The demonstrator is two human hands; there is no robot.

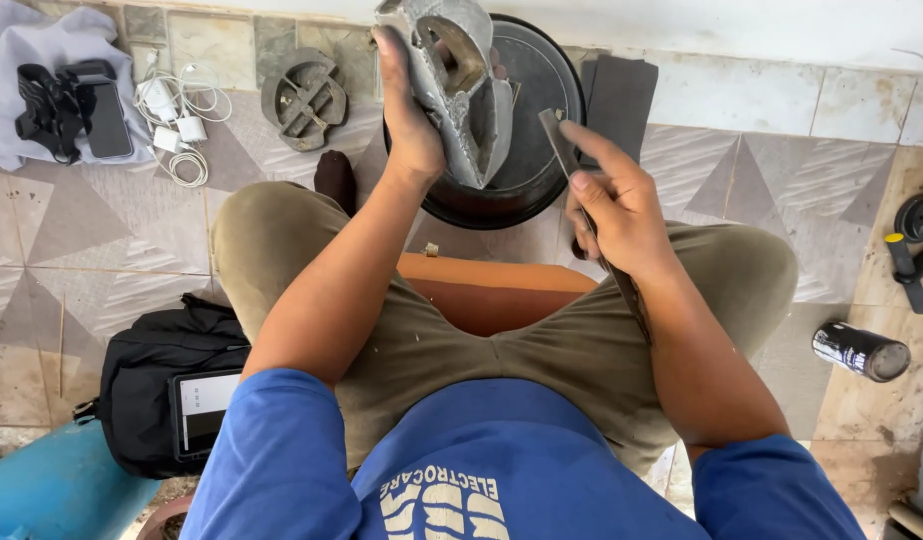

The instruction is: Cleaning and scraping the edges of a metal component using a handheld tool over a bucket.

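On the tiled floor (72, 250) at left lie a black backpack (152, 385) and white charger cables (177, 125). The left hand (414, 120) clamps a rough grey metal casting (457, 85) above a black round pan (537, 130). The right hand (622, 205) grips a flat metal file (582, 185) beside it; filing looks underway, needing steady strokes.

Tiled floor (802, 190), grey-beige triangle pattern, across frame. Pale wall (742, 25) along top edge. Orange stool (482, 290) at centre. Even daylight, soft shadows.
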